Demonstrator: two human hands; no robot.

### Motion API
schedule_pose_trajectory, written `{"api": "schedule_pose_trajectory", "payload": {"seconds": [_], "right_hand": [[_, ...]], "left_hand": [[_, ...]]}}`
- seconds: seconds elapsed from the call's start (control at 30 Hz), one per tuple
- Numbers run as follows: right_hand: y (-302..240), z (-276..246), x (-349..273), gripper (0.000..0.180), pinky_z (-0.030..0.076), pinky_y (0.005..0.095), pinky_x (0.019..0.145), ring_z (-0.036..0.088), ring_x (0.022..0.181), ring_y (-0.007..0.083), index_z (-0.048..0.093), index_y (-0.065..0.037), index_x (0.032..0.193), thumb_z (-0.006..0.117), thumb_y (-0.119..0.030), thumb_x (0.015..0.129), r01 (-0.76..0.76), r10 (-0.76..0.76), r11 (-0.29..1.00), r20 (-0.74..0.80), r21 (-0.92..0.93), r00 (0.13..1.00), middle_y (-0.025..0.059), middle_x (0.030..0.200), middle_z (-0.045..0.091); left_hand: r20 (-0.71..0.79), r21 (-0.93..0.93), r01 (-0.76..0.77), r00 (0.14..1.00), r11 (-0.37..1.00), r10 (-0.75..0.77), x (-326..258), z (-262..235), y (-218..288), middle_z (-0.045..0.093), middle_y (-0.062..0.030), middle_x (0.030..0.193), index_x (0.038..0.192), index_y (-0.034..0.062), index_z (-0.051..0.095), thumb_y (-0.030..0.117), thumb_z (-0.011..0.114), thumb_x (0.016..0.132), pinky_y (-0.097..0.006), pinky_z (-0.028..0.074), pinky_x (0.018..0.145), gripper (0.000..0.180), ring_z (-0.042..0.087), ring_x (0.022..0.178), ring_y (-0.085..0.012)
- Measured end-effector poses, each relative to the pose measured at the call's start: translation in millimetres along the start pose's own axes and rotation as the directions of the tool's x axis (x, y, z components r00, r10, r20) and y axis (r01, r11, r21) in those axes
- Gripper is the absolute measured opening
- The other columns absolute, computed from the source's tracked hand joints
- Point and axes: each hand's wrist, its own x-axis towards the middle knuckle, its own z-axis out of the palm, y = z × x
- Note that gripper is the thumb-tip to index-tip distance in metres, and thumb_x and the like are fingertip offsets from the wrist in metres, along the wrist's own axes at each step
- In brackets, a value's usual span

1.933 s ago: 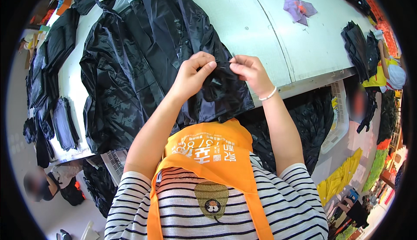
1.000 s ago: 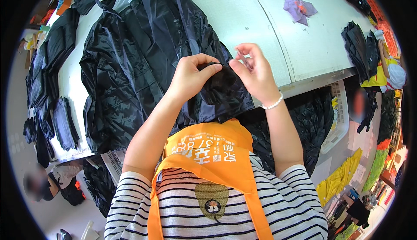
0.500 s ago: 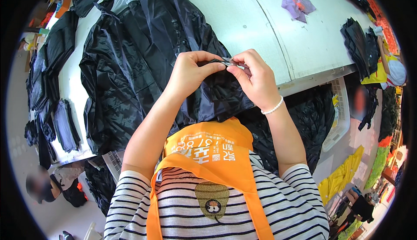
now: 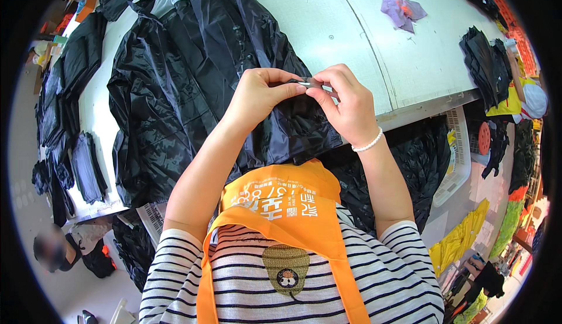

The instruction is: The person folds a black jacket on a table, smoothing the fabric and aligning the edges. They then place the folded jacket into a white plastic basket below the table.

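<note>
A shiny black jacket (image 4: pixel 170 95) lies spread on the pale table in front of me. Over its right-hand part, my left hand (image 4: pixel 260 95) and my right hand (image 4: pixel 346 98) meet almost tip to tip. The left thumb and forefinger are pinched together; what is between them is mostly hidden, though a thin dark bit shows. In my right fingers is a small metal tool, seemingly thread snips (image 4: pixel 319 84), its pale tip touching or nearly touching the left fingertips. Most of the tool is covered by the fingers.
Folded black garments (image 4: pixel 82 78) line the table's left side. A purple cloth (image 4: pixel 404 12) lies at the far right of the tabletop. Below the table edge, a white crate (image 4: pixel 462 154) stands by heaped black fabric (image 4: pixel 404 171). Other people are at both sides.
Both hands stay in nearly the same place. The small tool between the fingertips has turned slightly, and its crossed-looking tip now shows as one pale end.
</note>
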Motion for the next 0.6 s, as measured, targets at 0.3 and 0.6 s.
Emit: {"api": "schedule_pose_trajectory", "payload": {"seconds": [0.3, 0.6], "right_hand": [[4.6, 1.8, -4.0, 0.018, 0.045, 0.0264, 0.052, 0.057, 0.058, 0.0147, 0.059, -0.007, 0.086, 0.072, -0.017, 0.08, -0.031, 0.031, 0.999, -0.005, 0.035, 1.0, 0.0022, 0.082, 0.06], [18.8, 0.6, -2.7, 0.022, 0.034, 0.0164, 0.054, 0.038, 0.06, 0.0001, 0.064, -0.004, 0.1, 0.072, -0.002, 0.079, -0.426, 0.324, 0.689, 0.276, 0.587, 0.905, -0.005, 0.09, 0.06]], "left_hand": [[-0.009, 0.027, 0.001, 1.0, 1.0, -0.001, 1.9, -0.7, -3.5, 0.068, -0.0035, 0.085, 0.095, -0.0038, 0.069, 0.01, 0.071, 0.08, -0.02, 0.046, 0.074, 0.02, 0.059, 0.078, -0.0064], [0.017, -0.01, -0.025, 1.0, 1.0, 0.026, -0.2, -3.7, -3.2, 0.067, -0.0034, 0.089, 0.1, -0.0031, 0.069, 0.007, 0.068, 0.082, -0.02, 0.045, 0.077, 0.021, 0.058, 0.081, -0.0064]]}}
